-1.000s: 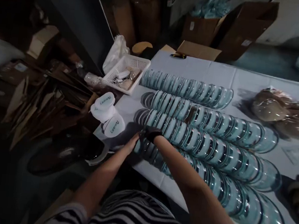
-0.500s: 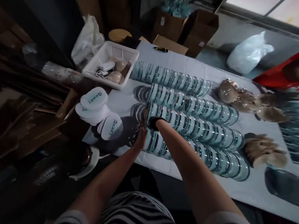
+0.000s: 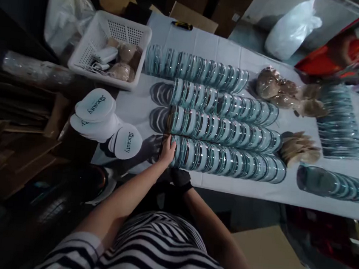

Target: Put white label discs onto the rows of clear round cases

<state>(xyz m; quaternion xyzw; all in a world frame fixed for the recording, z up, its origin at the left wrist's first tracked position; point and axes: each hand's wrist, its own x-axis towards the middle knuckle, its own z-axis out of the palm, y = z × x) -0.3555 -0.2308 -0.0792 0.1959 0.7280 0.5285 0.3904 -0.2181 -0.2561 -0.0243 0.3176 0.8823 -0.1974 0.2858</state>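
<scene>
My left hand (image 3: 167, 151) is at the left end of the nearest row of clear, glossy rounded pieces (image 3: 228, 160), its thumb and fingers around the edge of the end piece. The pieces stand on edge, closely nested. My right hand (image 3: 180, 177), in a dark glove, is low beside the near table edge, just below that row; its fingers blur into the dark. Behind lie further rows of similar pieces, such as the second row (image 3: 225, 130), the third (image 3: 248, 109) and the farthest (image 3: 195, 70).
White rounded cards (image 3: 95, 105) printed "beauty" lie at left, by a white basket (image 3: 79, 49). Brown wrapped pieces (image 3: 270, 85) and more clear pieces (image 3: 341, 121) are at right. A yellow-black cutter (image 3: 182, 25) lies at the back. A person in red (image 3: 329, 52) stands at far right.
My right hand has drawn back from the top of the rows to the near edge. My left hand stays at the left end of the nearest row. The view has shifted.
</scene>
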